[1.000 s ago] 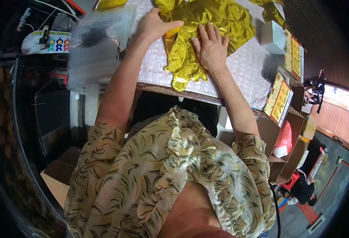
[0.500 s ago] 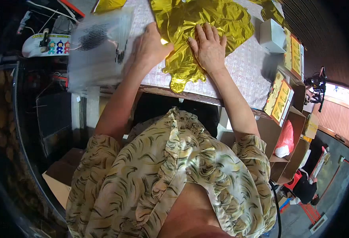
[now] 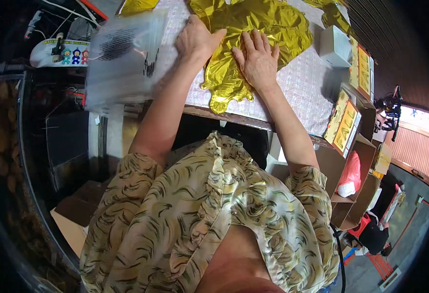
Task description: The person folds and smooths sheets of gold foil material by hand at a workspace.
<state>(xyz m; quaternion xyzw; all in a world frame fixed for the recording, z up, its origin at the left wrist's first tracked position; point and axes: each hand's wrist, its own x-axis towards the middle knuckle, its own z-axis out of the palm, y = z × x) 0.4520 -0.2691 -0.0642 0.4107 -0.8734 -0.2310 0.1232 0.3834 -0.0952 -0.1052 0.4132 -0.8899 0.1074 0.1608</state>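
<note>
A crinkled gold foil balloon [image 3: 283, 29] lies flat on the cloth-covered table, its rounded lobes pointing toward me. My right hand [image 3: 259, 61] rests palm down on it with the fingers spread. At the foil's left edge is my left hand [image 3: 197, 41], its thumb stretched over the gold sheet and apart from the fingers. The fingertips of that hand are partly hidden. Left of it lies a stack of clear plastic bags [image 3: 122, 63] with dark print, overhanging the table's edge.
More gold foil [image 3: 139, 6] lies at the far left, with another piece [image 3: 334, 14] at the far right. A white box [image 3: 335, 46] stands on the right, beside cartons marked FALL [image 3: 345, 128]. An open cardboard box [image 3: 341, 212] holds a red bag [image 3: 350, 176].
My left hand has moved up and to the right, bringing its thumb farther over the foil. The right hand stays in place. The plastic bags look less blurred.
</note>
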